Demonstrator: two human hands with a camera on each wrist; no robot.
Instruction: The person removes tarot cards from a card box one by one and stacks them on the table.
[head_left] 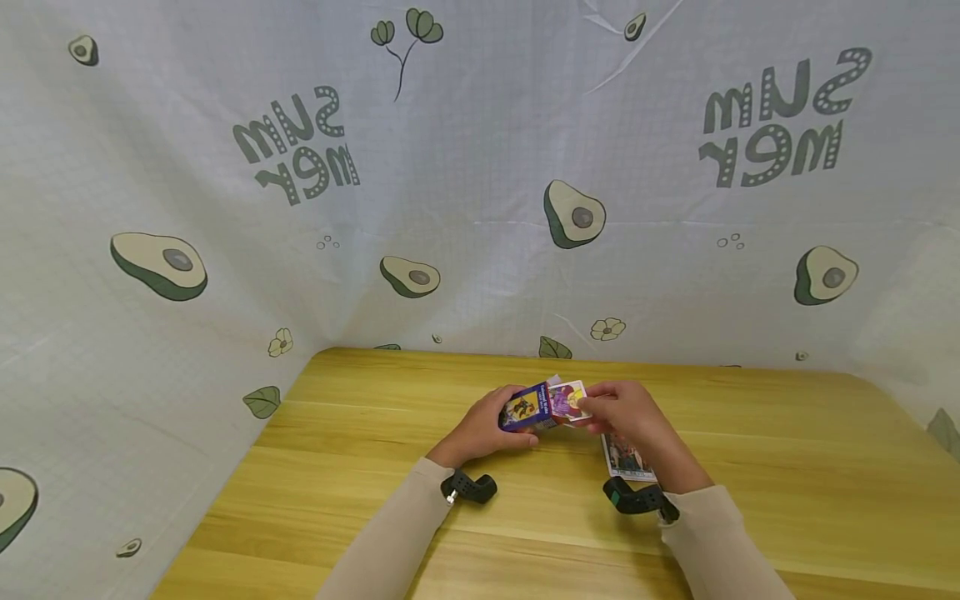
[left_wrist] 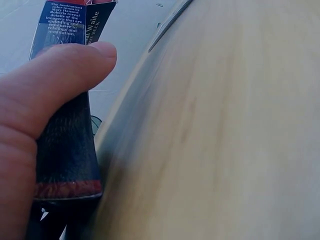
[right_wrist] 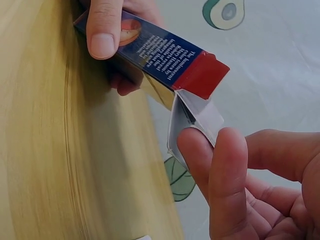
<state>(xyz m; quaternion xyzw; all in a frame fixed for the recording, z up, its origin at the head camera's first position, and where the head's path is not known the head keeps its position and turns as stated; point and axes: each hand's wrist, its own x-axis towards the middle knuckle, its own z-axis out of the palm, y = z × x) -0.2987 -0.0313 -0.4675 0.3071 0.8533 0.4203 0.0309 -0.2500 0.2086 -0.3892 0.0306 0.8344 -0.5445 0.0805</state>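
My left hand [head_left: 480,432] grips a dark blue card box [head_left: 522,407] with a picture on its face, tilted above the table. In the left wrist view its thumb [left_wrist: 75,65] lies across the printed narrow side. The box's open end points right, and a red side flap [right_wrist: 202,75] stands out there. A colourful card [head_left: 564,400] sticks partly out of that end. My right hand [head_left: 633,412] pinches the card's outer edge; whether more cards lie beneath it I cannot tell. Under the right wrist, a picture card [head_left: 626,461] lies on the table, partly covered.
The wooden table [head_left: 337,492] spreads out below both hands. Behind it and at its sides hangs a pale curtain [head_left: 480,167] printed with avocados and lettering. Black camera mounts sit on the left wrist [head_left: 468,486] and right wrist [head_left: 637,498].
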